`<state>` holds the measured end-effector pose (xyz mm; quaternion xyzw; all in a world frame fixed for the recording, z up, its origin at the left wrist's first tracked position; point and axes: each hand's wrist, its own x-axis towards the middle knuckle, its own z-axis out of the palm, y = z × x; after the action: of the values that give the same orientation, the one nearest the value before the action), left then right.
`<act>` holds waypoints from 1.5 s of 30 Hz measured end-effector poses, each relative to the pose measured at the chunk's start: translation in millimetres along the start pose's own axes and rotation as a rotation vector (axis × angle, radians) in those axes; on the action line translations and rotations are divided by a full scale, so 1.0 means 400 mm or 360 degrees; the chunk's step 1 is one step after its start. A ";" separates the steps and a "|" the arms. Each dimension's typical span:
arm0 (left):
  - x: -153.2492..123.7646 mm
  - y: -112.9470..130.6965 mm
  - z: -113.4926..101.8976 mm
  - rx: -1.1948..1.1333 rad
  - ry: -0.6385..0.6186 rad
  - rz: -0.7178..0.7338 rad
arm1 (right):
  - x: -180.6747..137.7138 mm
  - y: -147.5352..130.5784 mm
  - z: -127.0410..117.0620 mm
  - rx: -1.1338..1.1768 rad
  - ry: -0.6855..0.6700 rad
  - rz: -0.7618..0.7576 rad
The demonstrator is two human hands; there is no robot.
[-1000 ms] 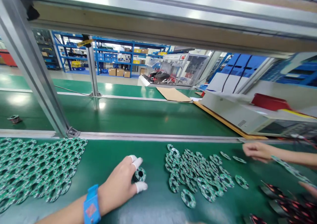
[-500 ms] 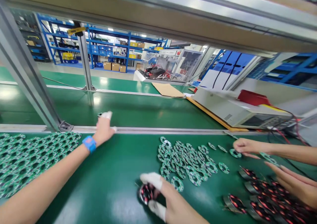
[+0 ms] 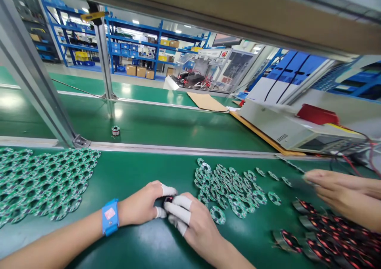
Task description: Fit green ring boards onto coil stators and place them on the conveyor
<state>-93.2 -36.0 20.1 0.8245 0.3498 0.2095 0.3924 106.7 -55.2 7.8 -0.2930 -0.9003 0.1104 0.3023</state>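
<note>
My left hand (image 3: 143, 205), with a blue wristband and white finger cots, meets my right hand (image 3: 193, 223) low in the middle of the green bench. Both are closed round a small dark wound coil with red wire (image 3: 167, 200), mostly hidden between the fingers. One green ring board (image 3: 217, 215) lies just right of my right hand, at the near edge of a pile of green ring boards (image 3: 229, 185). A finished coil assembly (image 3: 115, 130) stands alone on the conveyor belt beyond the rail.
Many green ring boards (image 3: 44, 181) are spread at the left. Several red-wired coils (image 3: 321, 237) lie at the lower right, where another person's hands (image 3: 342, 191) work. A metal post (image 3: 32, 70) rises at left. A white instrument box (image 3: 285, 130) sits at far right.
My left hand set the assembly on the conveyor and came back to the bench. My right hand entered with a coil; both hands now hold it together.
</note>
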 end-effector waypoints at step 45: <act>0.031 0.010 -0.038 -0.0061 0.0606 -0.0283 | 0.133 0.039 -0.008 0.0800 0.0189 0.0943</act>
<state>-92.7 -20.9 33.2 0.7281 0.4851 0.3327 0.3518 81.4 -10.9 29.8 -0.4630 -0.7024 0.3928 0.3713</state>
